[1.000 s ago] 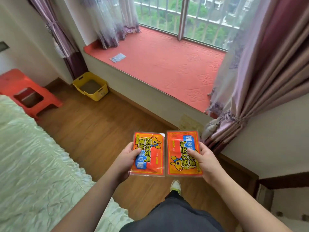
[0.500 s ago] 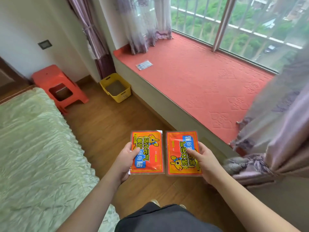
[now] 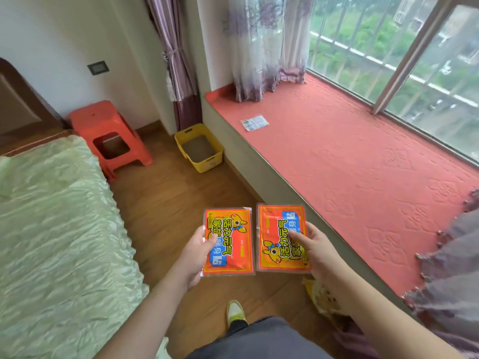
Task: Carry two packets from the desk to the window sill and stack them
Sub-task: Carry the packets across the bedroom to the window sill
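two flat orange foil packets, the left packet (image 3: pixel 228 242) pinched in the left hand (image 3: pixel 193 255) and the right packet (image 3: pixel 281 238) in the right hand (image 3: pixel 320 255), hang over the floor near the red-matted window sill (image 3: pixel 363 164). carrying step; next, lay one down and cover it squarely.

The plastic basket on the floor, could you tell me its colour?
Yellow plastic basket; head view.
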Available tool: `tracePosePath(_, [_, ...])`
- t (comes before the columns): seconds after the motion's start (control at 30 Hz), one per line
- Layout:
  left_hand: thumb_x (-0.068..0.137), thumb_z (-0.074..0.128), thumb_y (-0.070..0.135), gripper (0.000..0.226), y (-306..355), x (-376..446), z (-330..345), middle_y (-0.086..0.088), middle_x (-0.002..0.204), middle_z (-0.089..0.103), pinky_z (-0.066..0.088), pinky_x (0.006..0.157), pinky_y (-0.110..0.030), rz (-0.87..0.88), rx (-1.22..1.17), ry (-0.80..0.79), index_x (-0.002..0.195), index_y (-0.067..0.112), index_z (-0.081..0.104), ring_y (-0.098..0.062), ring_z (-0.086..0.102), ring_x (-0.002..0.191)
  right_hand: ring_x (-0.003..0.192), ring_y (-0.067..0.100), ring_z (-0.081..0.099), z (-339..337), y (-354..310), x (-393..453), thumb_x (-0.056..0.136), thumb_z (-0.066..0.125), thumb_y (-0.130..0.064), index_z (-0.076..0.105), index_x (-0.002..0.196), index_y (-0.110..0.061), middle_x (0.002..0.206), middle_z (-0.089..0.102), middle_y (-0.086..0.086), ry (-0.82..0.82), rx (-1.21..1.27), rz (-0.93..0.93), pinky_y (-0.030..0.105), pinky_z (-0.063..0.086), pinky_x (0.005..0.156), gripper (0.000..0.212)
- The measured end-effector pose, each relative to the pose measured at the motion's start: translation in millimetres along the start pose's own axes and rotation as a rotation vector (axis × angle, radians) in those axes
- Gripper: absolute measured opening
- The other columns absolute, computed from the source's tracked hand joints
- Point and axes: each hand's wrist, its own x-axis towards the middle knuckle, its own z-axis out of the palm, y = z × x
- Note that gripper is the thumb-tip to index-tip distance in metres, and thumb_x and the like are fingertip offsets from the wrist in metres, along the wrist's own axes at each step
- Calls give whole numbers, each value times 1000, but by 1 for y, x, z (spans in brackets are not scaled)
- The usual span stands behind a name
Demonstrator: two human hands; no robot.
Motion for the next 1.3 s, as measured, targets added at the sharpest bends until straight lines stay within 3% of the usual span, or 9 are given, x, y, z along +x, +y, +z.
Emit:
tracePosePath(0.17, [102,47,14,15,48,48,-32,-10,104,73,61,57,-31,35,23,56,115,16,54,-18,74,81,79,28,77,37,-35,51,90,68,-14,64,113,-18,97,80,9,-33,6,-21,38,61,60,24])
tracePosePath(0.37, [100,51,19,23,90,107,-51,-12,112,72,61,78,-48,26,70,79,123,16,52,-28,73,96,86,32,77,56,-63,109,89,69,-18,63,115,-20,102,79,10,-24,-6,-23,47,61,72,27])
tracePosePath(0.47, [99,53,21,23,109,141,-50,-8,110,74,63,72,-43,16,74,76,122,19,54,-23,75,93,86,33,77,61,-79,141,90,67,-17,63,114,-19,101,79,11,-39,-14,-19,46,61,71,25])
tracePosePath(0.57, [99,54,22,22,130,177,-45,-8,111,74,62,79,-48,-1,66,76,121,20,55,-25,75,95,84,31,77,67,-99,175,91,67,-17,64,110,-21,98,80,9,-61,-11,-21,43,62,64,20])
tracePosePath(0.73, [99,55,23,14,165,232,-43,0,93,79,62,62,-36,-26,33,130,111,26,59,-20,77,85,80,26,78,80,-134,241,91,65,-12,64,109,-19,96,80,8,-128,-20,-37,37,62,59,19])
tracePosePath(0.87, [98,55,24,15,196,269,-42,-3,99,78,62,68,-40,-34,45,167,112,26,59,-22,77,87,82,29,77,88,-159,291,91,66,-13,64,108,-20,98,79,9,-144,-19,-8,38,62,60,19])
tracePosePath(1.03, [97,57,27,12,227,307,-46,2,96,78,62,64,-36,-17,36,205,109,32,59,-17,77,85,85,31,77,100,-184,346,88,70,-21,63,112,-21,99,79,8,-154,-43,32,41,62,63,25])
tracePosePath(1.3, [97,57,27,15,259,378,-77,1,97,79,63,68,-41,-37,18,152,111,30,60,-22,77,89,87,32,77,135,-208,407,89,71,-24,62,114,-24,101,79,8,-119,-47,54,44,62,66,27])
